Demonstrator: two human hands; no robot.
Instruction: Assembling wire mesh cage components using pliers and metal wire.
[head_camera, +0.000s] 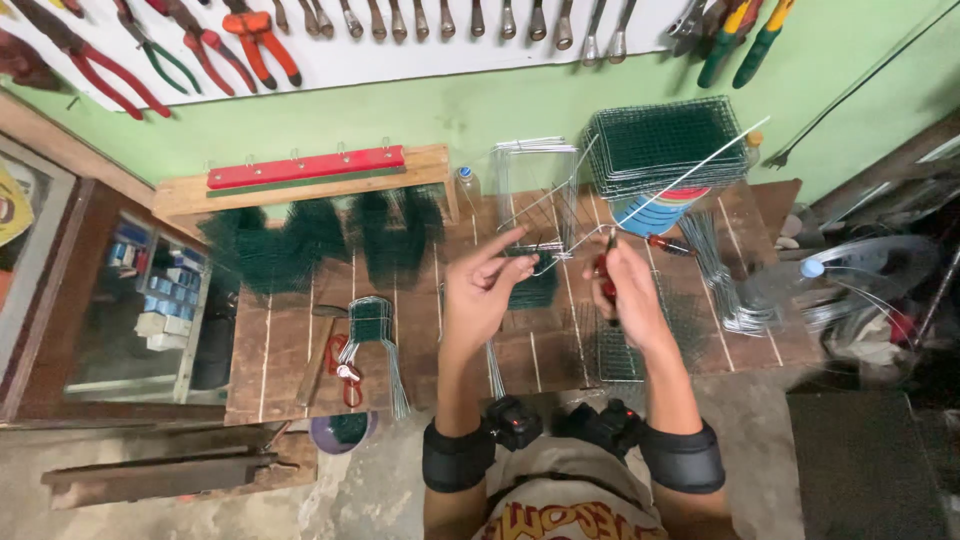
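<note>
Head view, packages: small blue and white boxes stand stacked in a glass-fronted cabinet to the left of the bench; their print is too small to tell.
Head view, signs: a white board on the green wall carries hanging pliers with red and orange handles and a row of spanners.
Head view, coloured things: a striped round stack in blue, white and red lies under the pile of green wire mesh panels at the far right of the bench.
Left hand: the left hand has its forefinger stretched out and its thumb closed toward the bent wire piece; the grip looks pinched on the wire, though the contact itself is small.
Right hand: the right hand is closed round red-handled pliers, whose tips point at the same wire piece.
Wire piece: it lies between the two hands, just above the bench, in front of a clear wire frame.
Near the hands: a flat mesh panel rests under the right wrist.
</note>
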